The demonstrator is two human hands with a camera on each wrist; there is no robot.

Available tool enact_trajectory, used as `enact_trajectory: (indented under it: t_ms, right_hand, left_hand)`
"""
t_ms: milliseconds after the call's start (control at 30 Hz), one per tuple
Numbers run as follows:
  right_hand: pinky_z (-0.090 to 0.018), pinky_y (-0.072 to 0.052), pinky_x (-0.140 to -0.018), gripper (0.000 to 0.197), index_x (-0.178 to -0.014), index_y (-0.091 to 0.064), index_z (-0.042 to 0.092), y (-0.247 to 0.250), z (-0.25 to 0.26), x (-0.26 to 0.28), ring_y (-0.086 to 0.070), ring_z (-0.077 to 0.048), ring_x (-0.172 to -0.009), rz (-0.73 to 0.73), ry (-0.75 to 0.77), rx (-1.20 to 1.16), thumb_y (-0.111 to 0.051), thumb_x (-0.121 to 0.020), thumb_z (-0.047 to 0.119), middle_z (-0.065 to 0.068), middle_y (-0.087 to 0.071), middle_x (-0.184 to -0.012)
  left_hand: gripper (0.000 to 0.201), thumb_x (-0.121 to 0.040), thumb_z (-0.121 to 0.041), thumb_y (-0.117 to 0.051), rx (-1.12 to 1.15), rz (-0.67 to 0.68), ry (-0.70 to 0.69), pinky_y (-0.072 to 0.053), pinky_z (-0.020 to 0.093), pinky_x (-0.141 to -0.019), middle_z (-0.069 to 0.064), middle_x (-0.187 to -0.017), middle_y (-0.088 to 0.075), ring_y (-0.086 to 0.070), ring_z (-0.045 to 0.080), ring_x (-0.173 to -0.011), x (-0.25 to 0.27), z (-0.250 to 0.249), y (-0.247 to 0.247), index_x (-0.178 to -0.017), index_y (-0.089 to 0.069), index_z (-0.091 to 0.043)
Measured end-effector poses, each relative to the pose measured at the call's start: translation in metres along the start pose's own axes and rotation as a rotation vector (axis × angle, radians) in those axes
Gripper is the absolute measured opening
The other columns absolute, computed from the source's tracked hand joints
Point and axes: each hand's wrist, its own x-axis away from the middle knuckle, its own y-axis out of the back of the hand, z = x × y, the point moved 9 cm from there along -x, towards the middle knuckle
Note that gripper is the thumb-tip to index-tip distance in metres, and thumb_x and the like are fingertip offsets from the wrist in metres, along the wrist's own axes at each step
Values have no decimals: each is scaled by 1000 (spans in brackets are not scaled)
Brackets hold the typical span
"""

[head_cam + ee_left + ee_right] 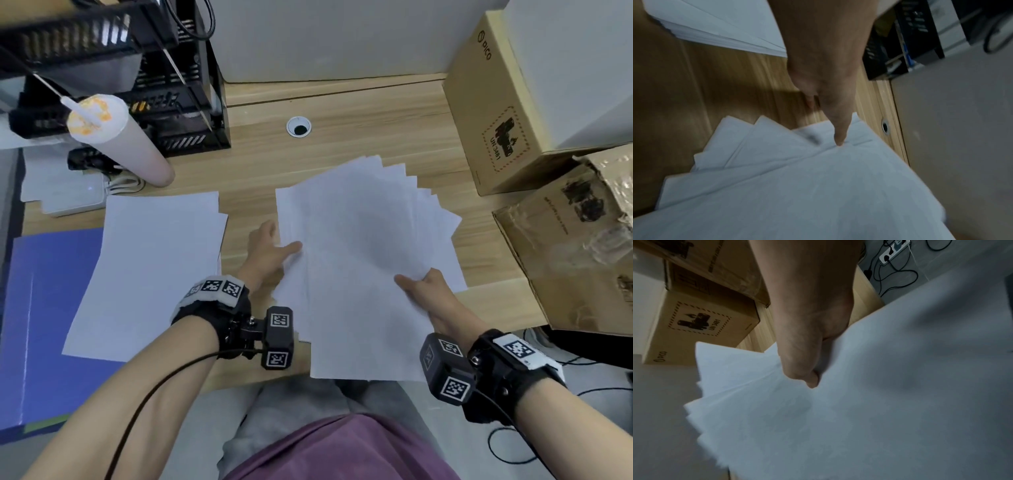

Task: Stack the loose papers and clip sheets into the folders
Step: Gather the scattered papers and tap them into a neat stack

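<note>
Nearest the body, over grey trousers and a purple shirt hem, both forearms carry black wrist straps with checkered markers. At the desk (342, 109) edge, the right hand (426, 291) pinches the fanned papers (363, 246) at their right side, thumb on top and fingers curled beneath; the right wrist view shows the thumb (809, 376) pressed onto the top sheet, with the sheets' corners splayed out below it. Left of that, the left hand (270, 250) lies at the fan's left edge with its thumb laid over the top sheet; the left wrist view shows a straight finger (839, 129) touching the paper, so the hand lies flat and clamps nothing. The fan's near end overhangs the desk edge, and its far corners spread toward the right. Further left, a squared paper stack (150, 270) lies flat, its left part resting on a blue folder (44, 329) that reaches the desk's left edge. Beyond the stack stand a pale tube (120, 137) and a black tray rack (102, 68). A cable hole (299, 126) sits mid-desk, farther back. At the right, two cardboard boxes (496, 113) stand against the grey wall, the nearer one with crumpled clear tape.
</note>
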Motion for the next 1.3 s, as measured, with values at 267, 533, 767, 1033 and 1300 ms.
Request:
enact_trajectory:
  t_ms: [267, 533, 767, 1033, 1300]
  right_hand:
    - [-38, -54, -90, 25, -111, -65, 10, 12, 110, 22, -69, -23, -100, 13, 350, -8, -69, -87, 18, -7, -73, -107]
    - [-14, -48, -58, 12, -77, -63, 18, 5, 237, 73, -63, 2, -62, -52, 667, -153, -69, -88, 15, 16, -67, -68]
    - [-19, -49, -75, 25, -113, -64, 17, -33, 196, 48, -67, -8, -97, 86, 522, -37, -67, -89, 15, 6, -71, -107]
    - [-22, -47, -79, 27, -121, -59, 18, -41, 181, 42, -64, -10, -97, -1, 444, -45, -60, -94, 21, 4, -67, -114]
    - [-20, -51, -82, 22, -115, -62, 23, -45, 244, 76, -66, -8, -104, 94, 621, -209, -60, -93, 18, 6, -69, -115]
  left_hand:
    - [55, -83, -25, -76, 446, 249, -127, -53, 36, -96, -5, -122, -68, -67, 11, -108, 9, -71, 19, -132, -53, -18]
    - [30, -80, -3, -75, 565, -78, -571, -52, 19, -81, -2, -106, -71, -69, 6, -97, 37, -189, 119, -103, -65, -20]
    - [47, -74, -12, -83, 369, 37, -410, -54, 24, -89, -7, -112, -70, -67, 2, -100, 32, -132, 95, -115, -63, -23]
    - [32, -80, -18, -78, 493, -30, -342, -53, 14, -69, -6, -103, -71, -68, -6, -82, 33, -115, 74, -110, -66, -16]
    - [11, -83, -8, -73, 708, -116, -515, -54, 20, -66, -10, -81, -75, -71, 5, -76, 46, -181, 122, -91, -70, -14]
